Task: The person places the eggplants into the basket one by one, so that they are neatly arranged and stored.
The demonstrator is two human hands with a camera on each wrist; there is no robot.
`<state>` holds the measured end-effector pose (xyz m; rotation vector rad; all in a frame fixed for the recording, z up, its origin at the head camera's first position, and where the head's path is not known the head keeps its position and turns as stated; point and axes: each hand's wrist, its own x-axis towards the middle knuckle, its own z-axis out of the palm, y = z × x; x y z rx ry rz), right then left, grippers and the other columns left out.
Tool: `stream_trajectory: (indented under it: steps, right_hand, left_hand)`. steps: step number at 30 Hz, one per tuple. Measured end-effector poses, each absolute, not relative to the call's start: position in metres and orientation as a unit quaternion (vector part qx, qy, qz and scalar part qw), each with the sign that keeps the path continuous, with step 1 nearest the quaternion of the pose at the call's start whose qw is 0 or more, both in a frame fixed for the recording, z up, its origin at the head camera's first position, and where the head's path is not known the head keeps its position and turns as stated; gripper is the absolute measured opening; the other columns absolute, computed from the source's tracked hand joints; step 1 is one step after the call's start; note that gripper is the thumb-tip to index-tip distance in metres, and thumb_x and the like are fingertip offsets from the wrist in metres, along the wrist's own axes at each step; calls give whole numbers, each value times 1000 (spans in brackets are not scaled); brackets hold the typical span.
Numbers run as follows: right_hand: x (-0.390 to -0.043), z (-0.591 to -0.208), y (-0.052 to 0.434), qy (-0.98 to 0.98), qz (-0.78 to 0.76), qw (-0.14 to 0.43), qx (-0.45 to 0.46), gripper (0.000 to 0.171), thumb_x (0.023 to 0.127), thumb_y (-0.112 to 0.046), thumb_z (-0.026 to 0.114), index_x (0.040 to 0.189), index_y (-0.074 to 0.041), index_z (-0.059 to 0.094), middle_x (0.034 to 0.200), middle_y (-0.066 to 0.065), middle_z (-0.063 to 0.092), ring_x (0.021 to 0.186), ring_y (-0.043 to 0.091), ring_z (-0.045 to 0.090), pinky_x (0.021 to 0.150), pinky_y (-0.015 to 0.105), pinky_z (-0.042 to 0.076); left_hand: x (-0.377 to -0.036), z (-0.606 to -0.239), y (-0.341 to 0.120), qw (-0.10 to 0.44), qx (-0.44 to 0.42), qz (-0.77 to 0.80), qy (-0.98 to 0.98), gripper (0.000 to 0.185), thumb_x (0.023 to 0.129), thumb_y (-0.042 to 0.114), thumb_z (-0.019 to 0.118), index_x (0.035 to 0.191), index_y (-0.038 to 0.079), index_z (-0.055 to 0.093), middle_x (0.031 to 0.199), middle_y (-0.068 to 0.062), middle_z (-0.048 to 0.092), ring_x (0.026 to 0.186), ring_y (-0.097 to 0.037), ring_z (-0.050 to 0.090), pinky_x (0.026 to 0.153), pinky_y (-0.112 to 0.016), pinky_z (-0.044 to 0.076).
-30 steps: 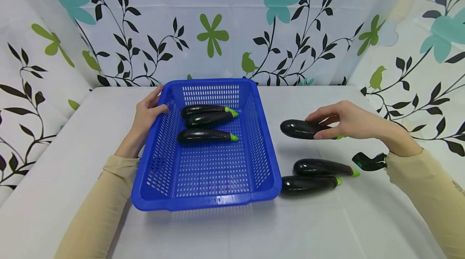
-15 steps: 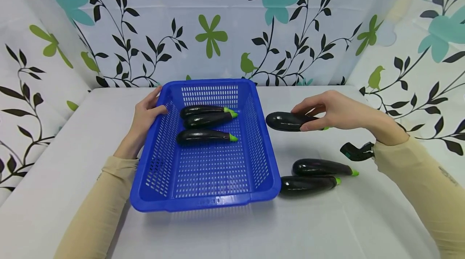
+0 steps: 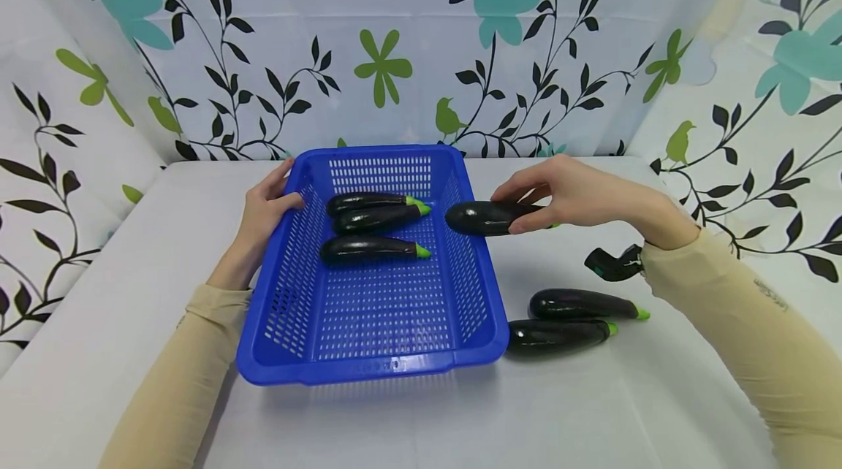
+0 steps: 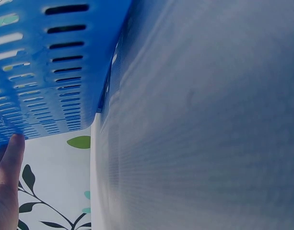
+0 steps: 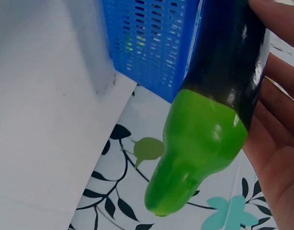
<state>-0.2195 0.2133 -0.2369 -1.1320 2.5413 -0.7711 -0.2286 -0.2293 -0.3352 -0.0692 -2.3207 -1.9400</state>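
Observation:
My right hand (image 3: 559, 195) grips a dark eggplant (image 3: 483, 218) by its green stem end and holds it in the air over the right rim of the blue basket (image 3: 483, 286). The right wrist view shows that eggplant (image 5: 228, 62) close up, fingers (image 5: 281, 96) curled round it. Three eggplants (image 3: 371, 231) lie inside the basket toward its far end. My left hand (image 3: 266, 210) holds the basket's left rim, thumb over the edge; one fingertip (image 4: 10, 158) shows against the basket wall (image 4: 46, 67). Two more eggplants (image 3: 572, 317) lie on the table to the right of the basket.
The white table (image 3: 592, 396) is walled on three sides by a floral curtain (image 3: 395, 52). A black wrist-camera mount (image 3: 612, 263) hangs under my right forearm. Bare tabletop lies in front of the basket and to its left.
My right hand has lifted the eggplant off the table and carried it left, from beside the basket to over its right rim. The left hand and the basket have not moved.

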Motion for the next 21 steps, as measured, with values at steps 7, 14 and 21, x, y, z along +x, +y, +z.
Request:
stream_trajectory:
  steps: [7, 14, 21]
  right_hand:
    - [-221, -233, 193, 862, -256, 127, -418, 38, 86, -23, 78, 122, -14, 71, 114, -1, 73, 102, 15, 71, 86, 29, 57]
    - [-222, -227, 178, 853, -246, 119, -445, 35, 87, -22, 78, 120, -13, 72, 113, -2, 73, 101, 12, 70, 91, 33, 56]
    - [-222, -215, 151, 835, -240, 120, -480, 36, 87, -19, 77, 121, -10, 71, 111, 0, 73, 101, 15, 70, 91, 34, 56]
  left_hand:
    - [-229, -335, -230, 58, -27, -643, -763, 74, 91, 5, 56, 158, 18, 30, 153, -24, 43, 115, -12, 57, 81, -11, 51]
    - [-229, -335, -230, 54, -31, -645, -762, 74, 91, 5, 56, 159, 19, 29, 154, -23, 42, 117, -17, 57, 81, -12, 52]
    - [-229, -335, -229, 59, -24, -645, -762, 74, 90, 4, 57, 158, 16, 30, 152, -24, 43, 116, -13, 57, 81, -10, 51]
